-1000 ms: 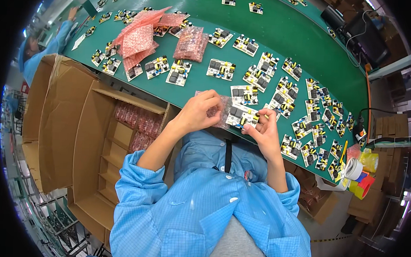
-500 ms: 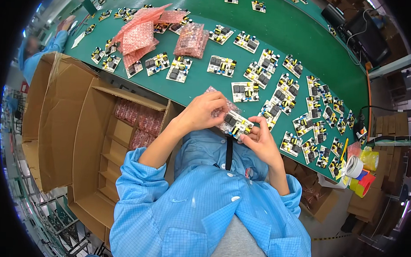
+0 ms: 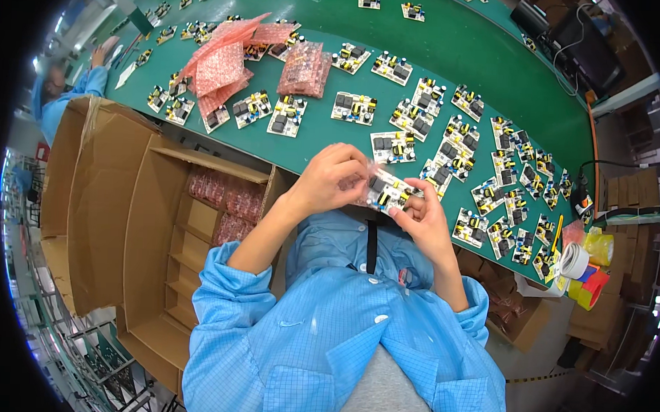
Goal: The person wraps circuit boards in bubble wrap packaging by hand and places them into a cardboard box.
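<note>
Close to my body, at the near edge of the green bench, I hold a white circuit board (image 3: 390,191) with black, yellow and blue parts. My right hand (image 3: 427,220) is closed on its right end, thumb and fingers pinching the edge. At the left end of the board, my left hand (image 3: 332,180) pinches a pink bubble-wrap bag (image 3: 372,171). Most of this bag is hidden by the fingers, and I cannot tell how far the board sits inside it. Just beyond my hands lies another circuit board (image 3: 392,147).
Many similar boards cover the green bench (image 3: 318,140). Pink bubble-wrap bags (image 3: 220,68) and a bubble-wrapped stack (image 3: 306,69) lie at the back left. A divided cardboard box (image 3: 144,228) with wrapped packs stands at my left. Tape rolls (image 3: 587,286) sit at the right corner. Another person (image 3: 65,95) works far left.
The bag end that stuck up beyond my left hand has come down toward the board's left end. The board has shifted slightly right and up in my hands.
</note>
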Tool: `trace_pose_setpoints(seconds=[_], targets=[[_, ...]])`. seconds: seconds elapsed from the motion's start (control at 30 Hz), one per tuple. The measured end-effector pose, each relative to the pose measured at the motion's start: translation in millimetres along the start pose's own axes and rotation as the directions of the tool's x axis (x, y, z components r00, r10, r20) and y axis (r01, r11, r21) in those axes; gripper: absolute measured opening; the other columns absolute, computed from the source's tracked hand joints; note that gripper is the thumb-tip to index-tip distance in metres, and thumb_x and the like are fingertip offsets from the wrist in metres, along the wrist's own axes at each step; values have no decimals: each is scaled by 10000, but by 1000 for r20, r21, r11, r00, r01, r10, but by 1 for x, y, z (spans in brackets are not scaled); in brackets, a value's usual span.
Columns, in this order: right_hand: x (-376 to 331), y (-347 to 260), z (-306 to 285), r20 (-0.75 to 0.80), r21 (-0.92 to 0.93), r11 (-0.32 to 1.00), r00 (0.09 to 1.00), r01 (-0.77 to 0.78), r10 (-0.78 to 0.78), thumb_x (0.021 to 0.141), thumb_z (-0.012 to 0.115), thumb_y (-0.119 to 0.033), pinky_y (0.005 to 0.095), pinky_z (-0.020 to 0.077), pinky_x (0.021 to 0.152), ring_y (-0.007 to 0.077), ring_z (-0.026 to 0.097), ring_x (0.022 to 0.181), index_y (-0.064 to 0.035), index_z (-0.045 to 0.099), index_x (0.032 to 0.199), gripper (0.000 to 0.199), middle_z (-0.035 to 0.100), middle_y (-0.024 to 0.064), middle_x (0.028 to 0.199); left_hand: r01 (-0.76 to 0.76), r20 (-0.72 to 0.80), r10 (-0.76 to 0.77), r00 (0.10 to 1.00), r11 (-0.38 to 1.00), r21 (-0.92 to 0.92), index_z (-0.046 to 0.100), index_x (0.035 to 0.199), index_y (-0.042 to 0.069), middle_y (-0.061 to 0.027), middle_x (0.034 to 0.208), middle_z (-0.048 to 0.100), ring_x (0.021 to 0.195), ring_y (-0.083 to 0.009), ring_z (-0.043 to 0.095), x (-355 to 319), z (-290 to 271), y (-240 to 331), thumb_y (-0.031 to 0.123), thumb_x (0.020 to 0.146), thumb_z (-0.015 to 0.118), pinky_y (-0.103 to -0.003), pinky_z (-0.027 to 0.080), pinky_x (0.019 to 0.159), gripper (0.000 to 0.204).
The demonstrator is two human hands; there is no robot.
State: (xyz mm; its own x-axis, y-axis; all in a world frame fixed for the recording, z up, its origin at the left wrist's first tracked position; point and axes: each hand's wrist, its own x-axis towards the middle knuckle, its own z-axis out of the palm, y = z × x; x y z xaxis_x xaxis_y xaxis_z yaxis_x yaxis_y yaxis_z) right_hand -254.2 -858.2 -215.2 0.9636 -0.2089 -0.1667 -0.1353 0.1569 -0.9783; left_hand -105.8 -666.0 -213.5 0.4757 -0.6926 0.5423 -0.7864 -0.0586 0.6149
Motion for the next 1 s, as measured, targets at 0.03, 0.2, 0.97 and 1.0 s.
trace_pose_setpoints(seconds=[0.03,0.2,0.97,1.0], targets=[[-1,-3,-1,23,-32,999,1000,-18,19,855,735,-49,172,349,518,5,465,604,-19,409,1304,556,670,41,866,-12,9,12,1000,1000,10,634,828,70,-62,912,627,863,-263,612,0,0,1,41,718,718,-383,482,764,142],[6,2,-7,-11,14,1000,1000,6,-6,850,745,-68,165,315,504,-15,429,587,-13,443,1327,568,668,17,834,-83,-81,88,993,995,60,647,814,71,-58,895,630,826,-258,610,3,6,10,6,681,739,-373,482,730,174],[4,-46,-29,14,-272,959,997,79,-79,793,806,-166,202,364,521,19,454,584,0,500,1279,598,679,28,823,-159,-185,220,958,942,297,678,837,116,-24,947,634,914,-243,601,8,23,38,14,623,766,-381,456,807,253],[6,-47,-32,32,-294,952,997,83,-77,791,806,-120,186,348,511,3,438,584,19,518,1252,561,672,25,843,-163,-175,220,960,942,293,678,837,116,-24,947,634,914,-243,601,8,24,37,14,623,766,-381,456,807,253]])
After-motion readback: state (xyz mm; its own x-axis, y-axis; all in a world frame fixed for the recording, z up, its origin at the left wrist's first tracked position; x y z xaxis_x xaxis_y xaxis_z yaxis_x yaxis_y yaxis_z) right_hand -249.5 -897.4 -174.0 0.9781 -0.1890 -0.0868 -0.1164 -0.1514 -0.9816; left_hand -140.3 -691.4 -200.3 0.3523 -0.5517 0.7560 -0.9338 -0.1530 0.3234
